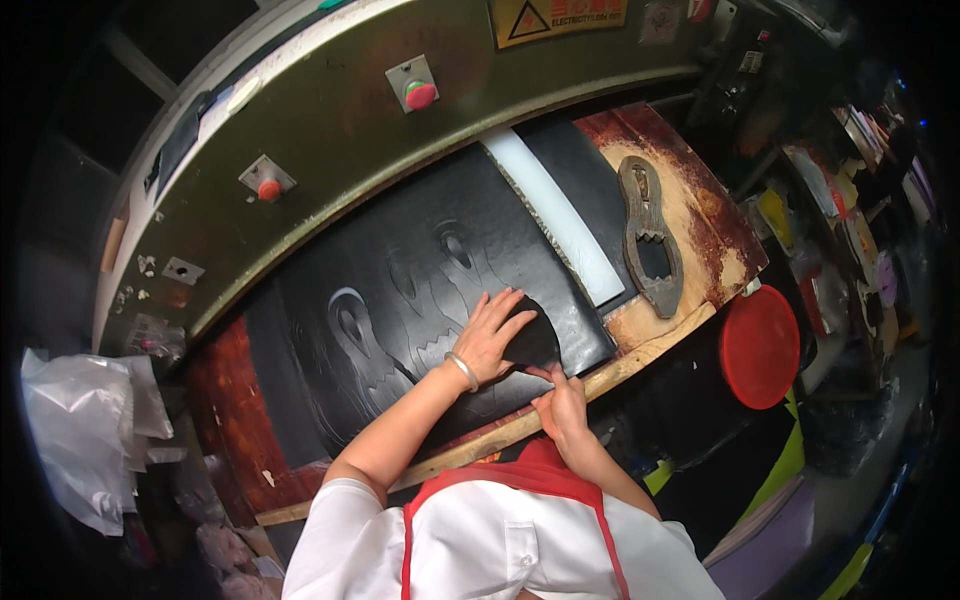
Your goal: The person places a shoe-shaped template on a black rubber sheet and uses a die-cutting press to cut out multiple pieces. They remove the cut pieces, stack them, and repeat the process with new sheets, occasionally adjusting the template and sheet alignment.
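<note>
My left hand (487,335), with a bangle at the wrist, lies with spread fingers on a glossy black sheet (390,250) and over the edge of a matte black piece (538,330). At the sheet's near edge, my right hand (563,405) is closed, its thumb and fingers pinched at the lower rim of that piece. Outlines of shoe-shaped cuts with toothed edges run through the sheet to the left of my hands. A metal cutting die (652,240) of similar shape, with teeth inside, rests on the board to the right.
A white strip (560,220) crosses the black material. Beneath lies a worn reddish wooden board (725,225). Beyond it stands a green machine beam (330,130) with red push buttons (420,95). A round red lid or stool top (760,347) is at right; clear plastic bags (90,430) hang at left.
</note>
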Action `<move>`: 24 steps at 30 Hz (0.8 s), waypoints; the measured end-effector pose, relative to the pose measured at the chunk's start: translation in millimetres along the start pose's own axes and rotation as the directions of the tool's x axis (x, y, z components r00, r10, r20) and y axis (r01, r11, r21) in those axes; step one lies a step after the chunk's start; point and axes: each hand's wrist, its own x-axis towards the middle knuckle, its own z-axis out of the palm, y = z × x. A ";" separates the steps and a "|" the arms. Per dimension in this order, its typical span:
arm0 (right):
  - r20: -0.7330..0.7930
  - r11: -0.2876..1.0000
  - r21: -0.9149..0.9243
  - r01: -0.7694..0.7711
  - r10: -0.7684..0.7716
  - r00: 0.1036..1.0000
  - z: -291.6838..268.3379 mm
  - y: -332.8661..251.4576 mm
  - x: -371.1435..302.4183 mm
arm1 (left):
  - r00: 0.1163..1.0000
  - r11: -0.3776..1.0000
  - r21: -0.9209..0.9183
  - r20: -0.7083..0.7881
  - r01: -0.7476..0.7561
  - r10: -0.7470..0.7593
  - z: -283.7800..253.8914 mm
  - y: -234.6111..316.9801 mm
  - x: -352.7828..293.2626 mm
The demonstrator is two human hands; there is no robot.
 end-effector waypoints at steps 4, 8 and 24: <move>0.045 0.998 -0.040 -0.040 0.042 0.998 0.0 -1.8 -0.5 | 0.893 0.865 -0.224 0.081 0.450 -0.444 -42.3 -18.1 21.9; 0.055 0.998 -0.024 -0.052 0.053 0.997 2.2 -7.0 -1.1 | 0.702 0.426 -0.901 -0.354 -0.080 -0.618 -155.8 -53.3 53.9; 0.300 0.943 0.129 -0.308 0.259 0.918 30.7 17.8 -28.8 | 0.959 0.991 0.089 0.275 -0.099 0.071 -64.3 -26.1 -72.8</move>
